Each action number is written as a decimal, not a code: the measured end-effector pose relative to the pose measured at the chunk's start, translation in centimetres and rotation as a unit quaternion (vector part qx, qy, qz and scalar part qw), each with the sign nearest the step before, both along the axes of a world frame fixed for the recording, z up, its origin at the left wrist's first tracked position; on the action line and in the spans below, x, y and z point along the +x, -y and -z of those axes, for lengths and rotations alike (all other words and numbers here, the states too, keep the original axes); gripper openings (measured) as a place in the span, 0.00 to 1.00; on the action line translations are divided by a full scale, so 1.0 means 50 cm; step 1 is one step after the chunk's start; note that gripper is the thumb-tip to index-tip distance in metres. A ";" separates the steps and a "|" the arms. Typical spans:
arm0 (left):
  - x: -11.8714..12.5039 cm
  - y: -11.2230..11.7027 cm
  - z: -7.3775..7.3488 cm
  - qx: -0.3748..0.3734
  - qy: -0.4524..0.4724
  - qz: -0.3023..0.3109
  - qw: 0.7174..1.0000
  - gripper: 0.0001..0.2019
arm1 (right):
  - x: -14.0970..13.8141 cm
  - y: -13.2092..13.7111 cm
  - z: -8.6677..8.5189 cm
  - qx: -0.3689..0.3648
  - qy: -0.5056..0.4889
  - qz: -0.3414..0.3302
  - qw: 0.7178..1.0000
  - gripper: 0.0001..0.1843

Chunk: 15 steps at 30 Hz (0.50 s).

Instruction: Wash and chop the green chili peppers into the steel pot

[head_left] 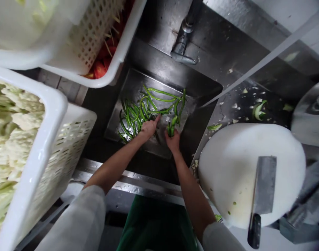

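Note:
Long green beans (134, 116) lie wet and loosely piled on the shiny metal bottom of the sink (117, 104), with several more strewn toward the tap side. My left hand (148, 129) reaches over the right edge of the pile; one finger stretches out at the beans, while the other fingers are partly hidden. In my right hand (173, 141), a small bunch of green beans (171, 129) stands upright between the closed fingers. A few single beans lie just beyond that bunch.
A tap (184, 52) juts over the sink's far side. White baskets hold cauliflower (21, 115) and red vegetables (103, 64) at left. On the right, a cleaver (265, 184) lies on a round white chopping board (227, 157), with vegetable scraps (258, 111) behind it.

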<state>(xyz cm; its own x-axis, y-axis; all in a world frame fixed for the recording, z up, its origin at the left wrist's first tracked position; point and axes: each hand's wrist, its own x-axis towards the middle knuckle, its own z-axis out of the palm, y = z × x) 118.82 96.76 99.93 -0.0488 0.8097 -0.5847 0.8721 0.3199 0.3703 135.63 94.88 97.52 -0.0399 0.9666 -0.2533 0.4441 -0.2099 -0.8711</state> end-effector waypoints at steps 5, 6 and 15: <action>-0.030 0.053 -0.093 0.117 0.099 -0.055 0.987 0.13 | -0.051 -0.023 -0.041 0.043 -0.088 -0.152 0.984 0.16; -0.038 0.047 -0.100 0.133 0.170 -0.077 0.973 0.11 | -0.056 -0.027 -0.047 0.019 -0.100 -0.139 0.985 0.15; 0.062 -0.171 0.054 0.231 0.221 0.058 0.946 0.16 | 0.013 0.011 -0.080 -0.112 -0.228 0.224 0.941 0.17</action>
